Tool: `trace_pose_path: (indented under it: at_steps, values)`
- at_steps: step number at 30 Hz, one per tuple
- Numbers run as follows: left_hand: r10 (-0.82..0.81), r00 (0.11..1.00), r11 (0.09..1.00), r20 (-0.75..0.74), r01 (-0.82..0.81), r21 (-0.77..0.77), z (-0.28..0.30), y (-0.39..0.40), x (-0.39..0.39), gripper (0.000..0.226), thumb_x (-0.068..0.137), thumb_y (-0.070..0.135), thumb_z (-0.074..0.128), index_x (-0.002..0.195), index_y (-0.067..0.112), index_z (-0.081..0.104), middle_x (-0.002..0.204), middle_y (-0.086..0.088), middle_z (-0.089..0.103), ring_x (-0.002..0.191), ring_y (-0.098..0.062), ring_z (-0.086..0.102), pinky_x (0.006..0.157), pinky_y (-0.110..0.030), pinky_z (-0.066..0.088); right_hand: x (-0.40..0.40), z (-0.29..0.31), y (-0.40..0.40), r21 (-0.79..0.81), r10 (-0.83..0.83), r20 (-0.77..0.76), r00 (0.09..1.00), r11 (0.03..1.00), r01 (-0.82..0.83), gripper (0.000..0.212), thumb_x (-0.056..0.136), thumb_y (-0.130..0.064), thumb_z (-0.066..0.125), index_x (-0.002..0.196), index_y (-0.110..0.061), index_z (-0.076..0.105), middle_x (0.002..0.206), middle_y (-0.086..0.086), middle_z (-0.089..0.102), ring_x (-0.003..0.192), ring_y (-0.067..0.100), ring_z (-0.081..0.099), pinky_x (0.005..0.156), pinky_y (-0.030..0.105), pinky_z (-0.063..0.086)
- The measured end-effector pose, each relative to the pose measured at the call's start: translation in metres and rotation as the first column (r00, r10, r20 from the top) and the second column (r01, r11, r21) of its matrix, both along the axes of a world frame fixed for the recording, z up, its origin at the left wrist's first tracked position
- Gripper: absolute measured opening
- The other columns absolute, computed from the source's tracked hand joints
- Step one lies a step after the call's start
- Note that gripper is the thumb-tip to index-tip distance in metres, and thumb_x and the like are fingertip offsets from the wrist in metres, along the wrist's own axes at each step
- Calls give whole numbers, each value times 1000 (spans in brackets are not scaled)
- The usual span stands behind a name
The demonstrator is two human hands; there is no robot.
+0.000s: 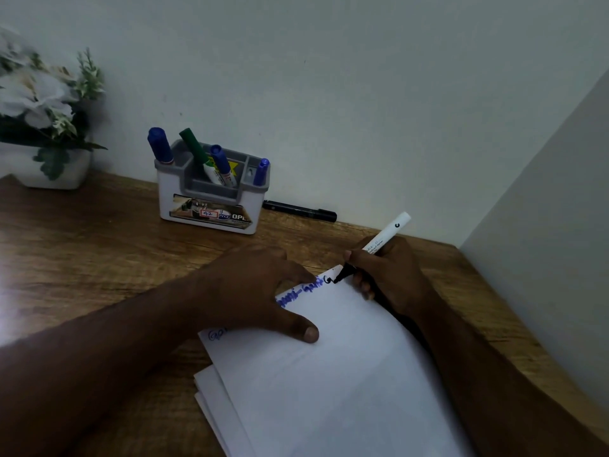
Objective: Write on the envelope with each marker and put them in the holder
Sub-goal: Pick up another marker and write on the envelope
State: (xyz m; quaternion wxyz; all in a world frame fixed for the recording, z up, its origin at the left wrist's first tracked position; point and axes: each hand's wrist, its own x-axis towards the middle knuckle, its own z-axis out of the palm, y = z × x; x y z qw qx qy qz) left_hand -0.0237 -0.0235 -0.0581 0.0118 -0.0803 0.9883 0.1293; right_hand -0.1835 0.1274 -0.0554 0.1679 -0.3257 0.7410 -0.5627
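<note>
Envelope on counter, left hand spread flat pinning it. Right hand pinching black marker, tip at far edge. Risk: stroke runs off onto wood. Holder has 4.

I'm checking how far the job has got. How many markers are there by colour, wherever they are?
Blue, standing in the holder: 3
Green, in the holder: 1
Black, lying on the desk by the wall: 1
Black-tipped, writing in the right hand: 1
Total: 6
</note>
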Motion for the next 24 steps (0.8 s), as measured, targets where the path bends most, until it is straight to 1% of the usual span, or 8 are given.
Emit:
trace_pose_path:
  at_steps: [3,6,8,10,12,16,20,24]
  values:
    - [-6,1000,1000,-8,6,-14,-1,-1,-1,91,57,88,49,138,50,31,86,19,32,82,-6,34,63,-23,29,0,0,0,-47,-24,-3,1000,999,24,19,86,-6,67,73,8,65,52,14,61,38,18,51,35,24,41]
    - [-9,1000,1000,-16,8,-13,-2,-1,0,92,57,88,49,139,50,31,86,20,32,83,-6,35,64,-23,29,1,0,0,-27,-6,-26,1000,1000,5,18,86,-6,67,75,8,66,55,17,63,40,19,54,37,25,44]
    - [-8,1000,1000,-13,8,-14,-1,-1,0,91,58,87,50,138,50,32,86,20,32,84,-6,34,66,-25,29,1,0,0,-14,4,-10,1000,1000,-4,17,86,-5,67,74,7,66,58,21,62,41,21,54,39,26,46]
    - [-11,1000,1000,-14,11,-13,0,0,0,90,58,87,50,138,50,32,85,20,32,83,-5,34,64,-23,29,0,0,0,-16,-6,8,1000,1000,6,17,86,-5,66,72,5,66,58,23,62,41,22,54,40,28,47]
    - [-15,1000,1000,-18,14,-13,0,0,0,89,59,86,50,138,49,33,84,20,32,81,-5,34,62,-22,28,0,0,0,-30,-18,11,1000,999,18,17,86,-4,66,71,4,66,57,21,62,42,23,55,41,28,48]
    - [-12,1000,1000,-11,12,-21,0,0,0,89,59,86,49,138,48,34,88,19,33,83,-6,34,65,-24,29,1,0,0,-33,-31,8,999,999,31,17,86,-4,65,73,6,65,55,17,62,41,22,54,40,26,46]
    - [-10,1000,1000,-20,10,1,-1,-1,0,89,58,87,50,137,49,35,91,19,35,86,-5,36,67,-25,31,1,-1,-2,-64,-31,10,999,997,31,19,87,-5,65,78,12,64,59,18,65,44,22,57,42,27,48]
    - [-16,1000,1000,-18,17,17,-1,-1,1,88,59,85,52,137,48,35,96,19,38,89,-5,37,70,-25,31,-1,-2,-2,-30,-68,-3,998,997,67,18,86,-4,64,74,10,63,55,18,61,42,22,53,40,27,45]
